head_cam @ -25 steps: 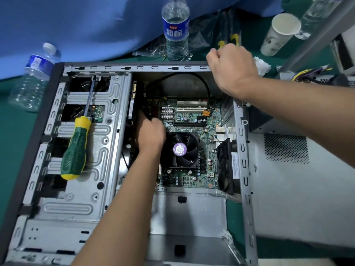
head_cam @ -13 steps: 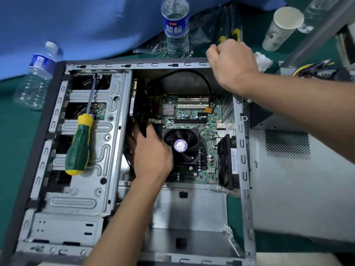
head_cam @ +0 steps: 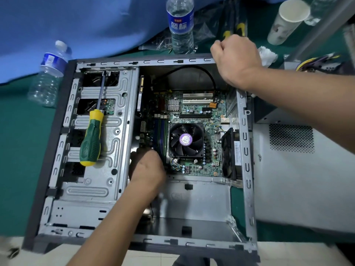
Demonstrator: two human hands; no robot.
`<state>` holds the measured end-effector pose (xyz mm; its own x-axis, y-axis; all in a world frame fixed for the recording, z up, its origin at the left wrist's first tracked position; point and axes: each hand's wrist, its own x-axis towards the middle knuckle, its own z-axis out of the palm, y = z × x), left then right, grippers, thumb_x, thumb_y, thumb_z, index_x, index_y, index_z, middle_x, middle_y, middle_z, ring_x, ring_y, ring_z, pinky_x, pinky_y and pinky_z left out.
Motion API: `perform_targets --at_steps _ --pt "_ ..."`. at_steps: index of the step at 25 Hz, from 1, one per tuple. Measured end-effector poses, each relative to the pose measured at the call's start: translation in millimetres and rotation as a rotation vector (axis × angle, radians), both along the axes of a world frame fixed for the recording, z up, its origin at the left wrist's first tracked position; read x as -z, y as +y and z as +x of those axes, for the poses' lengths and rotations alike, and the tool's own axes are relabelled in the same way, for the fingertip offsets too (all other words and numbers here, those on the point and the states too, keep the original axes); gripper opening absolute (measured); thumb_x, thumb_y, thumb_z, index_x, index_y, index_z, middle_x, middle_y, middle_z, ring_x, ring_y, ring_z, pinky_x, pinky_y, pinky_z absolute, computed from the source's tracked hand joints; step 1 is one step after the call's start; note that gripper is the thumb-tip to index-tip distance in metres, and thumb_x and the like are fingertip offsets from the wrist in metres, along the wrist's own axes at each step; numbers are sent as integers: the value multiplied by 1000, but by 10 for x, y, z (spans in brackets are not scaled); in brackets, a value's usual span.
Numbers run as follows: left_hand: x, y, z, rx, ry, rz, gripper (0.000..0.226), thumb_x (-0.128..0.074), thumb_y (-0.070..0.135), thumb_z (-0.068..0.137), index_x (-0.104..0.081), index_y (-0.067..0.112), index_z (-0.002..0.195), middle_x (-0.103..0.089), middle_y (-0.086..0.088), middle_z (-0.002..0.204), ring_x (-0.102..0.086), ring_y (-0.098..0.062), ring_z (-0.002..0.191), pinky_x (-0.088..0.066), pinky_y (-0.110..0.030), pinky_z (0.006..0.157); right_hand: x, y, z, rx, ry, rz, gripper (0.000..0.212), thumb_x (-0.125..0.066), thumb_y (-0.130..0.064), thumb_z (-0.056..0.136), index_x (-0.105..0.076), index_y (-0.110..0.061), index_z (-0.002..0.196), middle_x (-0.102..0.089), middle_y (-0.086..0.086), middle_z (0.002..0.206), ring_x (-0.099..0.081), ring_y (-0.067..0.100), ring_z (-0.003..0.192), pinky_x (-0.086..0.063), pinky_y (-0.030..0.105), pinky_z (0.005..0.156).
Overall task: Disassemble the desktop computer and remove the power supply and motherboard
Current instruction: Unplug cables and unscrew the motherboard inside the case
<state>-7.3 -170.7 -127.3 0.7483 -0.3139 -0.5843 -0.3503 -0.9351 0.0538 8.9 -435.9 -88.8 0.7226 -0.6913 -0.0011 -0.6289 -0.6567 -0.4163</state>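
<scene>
**Desk:** Motherboard (head_cam: 194, 120) — where does it sit, and how will it handle?

**Operator:** It lies flat on the floor of the open computer case (head_cam: 246, 169), its CPU fan (head_cam: 186, 140) near the middle. I judge it light but stiff and fragile: thin board, crowded parts. I would take it by the bare edges, never by the fan or slots. The bay below the fan is bare, so I take the power supply to be out already.

**Desk:** Your hands?

**Operator:** My left hand (head_cam: 147, 167) is down at the board's lower-left corner, left of the fan, fingers curled and hidden beneath; I cannot tell what, if anything, they grip. My right hand (head_cam: 235, 58) is closed in a fist over the case's top rim, above and right of the fan, steadying it.

**Desk:** Anything in the way?

**Operator:** A black cable (head_cam: 192, 69) arcs above the fan, still plugged in. The rear fan (head_cam: 228, 152) stands just right of the CPU fan. A green-and-yellow screwdriver (head_cam: 91, 137) rests on the drive cage (head_cam: 119, 131) to the left; water bottles (head_cam: 180, 24) stand beyond the rim.
</scene>
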Motion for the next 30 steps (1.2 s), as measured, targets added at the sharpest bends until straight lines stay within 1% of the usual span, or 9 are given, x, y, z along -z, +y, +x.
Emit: perform_targets --at_steps 6,10,14,19,21,23,25,28,30 --pt "12 -75 -29 -246 101 -315 13 -62 7 85 -56 17 91 -52 9 72 -47 -4 60 -29 -15 45 -2 2 3 -1 -4 -5 47 -32 -32 101 -58 -2 77 -48 13 67 -46 34 71 -33 34 65" --pt "-7 -123 32 -447 197 -600 22 -61 9 83 -52 23 98 -59 5 78 -53 -10 63 -36 -25 53 14 -1 -2 -2 -8 -10 47 -32 -33 101 -59 -3 77 -49 13 70 -46 34 70 -33 34 65" --pt "89 -144 144 -892 381 -627 40 -57 14 82 -58 2 121 -54 -2 73 -47 -18 63 -37 -28 59 14 -3 5 0 -4 2 47 -32 -33 101 -58 -4 75 -43 8 61 -44 33 69 -32 33 65" --pt "190 -274 298 -748 179 -446 49 -51 36 101 -50 1 135 -63 -16 118 -60 -30 101 -39 -29 77 20 -2 -2 2 -4 -4 47 -32 -33 101 -57 -4 73 -39 3 56 -40 30 62 -29 32 64" --pt "194 -386 330 -697 133 -368 51 -53 38 101 -54 -5 127 -64 -15 101 -61 -28 85 -36 -27 65 13 -1 -3 7 -5 -5 47 -33 -33 101 -57 -4 73 -39 3 56 -38 27 59 -28 32 64" --pt "234 -422 321 -613 39 -334 30 -62 24 96 -63 -5 105 -55 -6 69 -49 -16 56 -30 -25 46 14 -6 1 16 -4 -10 46 -33 -33 101 -58 -5 74 -40 4 57 -41 31 64 -28 32 64" --pt "247 -392 316 -567 -38 -333 8 -63 6 87 -62 -2 86 -50 -5 61 -46 -14 51 -31 -24 43 19 -5 8 19 -5 -10 46 -33 -34 100 -58 -6 74 -40 4 58 -44 32 70 -28 31 65" --pt "143 -473 306 -569 -92 -531 4 -56 6 89 -54 4 92 -51 0 73 -49 -16 64 -44 -33 59 26 -5 12 18 -6 -5 46 -34 -34 100 -59 -6 74 -41 3 57 -44 31 70 -28 31 65" --pt "51 -569 269 -555 -65 -744 26 -52 2 89 -56 6 114 -60 3 90 -58 -18 85 -49 -36 88 25 -6 9 22 -2 -7 46 -34 -34 100 -60 -6 75 -41 4 58 -44 31 70 -29 31 65"
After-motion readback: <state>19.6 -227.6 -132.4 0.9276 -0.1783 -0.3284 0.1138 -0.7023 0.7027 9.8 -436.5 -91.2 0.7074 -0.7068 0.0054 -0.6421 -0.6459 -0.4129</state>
